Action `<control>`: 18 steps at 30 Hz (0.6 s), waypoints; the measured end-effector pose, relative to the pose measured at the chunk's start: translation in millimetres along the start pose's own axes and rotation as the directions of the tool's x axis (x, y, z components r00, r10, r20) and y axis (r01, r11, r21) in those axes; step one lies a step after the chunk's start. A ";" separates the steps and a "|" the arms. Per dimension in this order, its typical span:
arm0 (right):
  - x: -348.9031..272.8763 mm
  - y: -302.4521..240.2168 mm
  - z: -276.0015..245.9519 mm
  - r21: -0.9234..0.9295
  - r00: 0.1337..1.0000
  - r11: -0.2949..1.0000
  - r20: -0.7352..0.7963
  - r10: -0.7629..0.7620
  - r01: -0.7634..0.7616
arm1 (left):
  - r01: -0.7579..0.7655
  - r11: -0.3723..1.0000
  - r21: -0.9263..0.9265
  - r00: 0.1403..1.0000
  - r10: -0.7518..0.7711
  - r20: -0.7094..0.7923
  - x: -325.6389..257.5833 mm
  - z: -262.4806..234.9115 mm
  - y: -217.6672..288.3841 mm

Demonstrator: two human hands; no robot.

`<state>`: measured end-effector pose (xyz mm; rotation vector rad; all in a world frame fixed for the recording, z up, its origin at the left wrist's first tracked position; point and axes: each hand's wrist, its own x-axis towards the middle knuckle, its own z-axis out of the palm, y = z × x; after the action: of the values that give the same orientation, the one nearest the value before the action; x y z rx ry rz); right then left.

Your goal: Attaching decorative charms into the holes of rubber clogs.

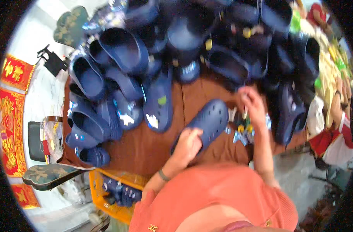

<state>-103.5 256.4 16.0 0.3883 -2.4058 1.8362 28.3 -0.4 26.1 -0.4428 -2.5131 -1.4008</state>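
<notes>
A dark blue clog (212,119) with round holes in its upper lies slanted in front of me, toe pointing up and to the right. My left hand (189,144) is closed on its heel end. Above the table to the right of this clog, my right hand (252,103) is raised with its fingers bent together. Blur hides what is between those fingers, if anything. Below that hand lies a small pile of shoe charms (243,129) in yellow, white and pale blue, partly in shiny wrappers.
Many blue clogs (124,50) are heaped across the far side and both ends of the brown-covered table (141,149). Some bear white charms (152,120). At the lower left stands an orange crate (101,195) holding blue items. Camouflage-patterned chairs (54,174) stand leftward; other people (337,135) are at right.
</notes>
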 end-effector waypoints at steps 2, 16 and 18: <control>-5.8 -11.0 -1.4 -0.195 0.998 0.980 -0.041 -0.056 0.047 | 0.056 0.998 0.014 0.998 -0.056 -0.029 0.4 -4.3 11.9; -8.1 12.9 -5.7 -0.639 0.985 0.754 0.028 -0.173 0.150 | 0.360 -0.217 -0.907 0.577 -0.712 0.400 24.4 27.2 -2.0; -11.6 7.4 -21.4 -0.641 0.999 0.766 0.036 -0.038 0.052 | 0.337 -0.164 -0.927 0.546 -0.768 0.334 26.8 22.7 0.9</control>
<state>-96.0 280.3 12.3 0.3836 -2.7999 0.8722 2.6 23.4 24.3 0.9905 -0.9458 -3.0158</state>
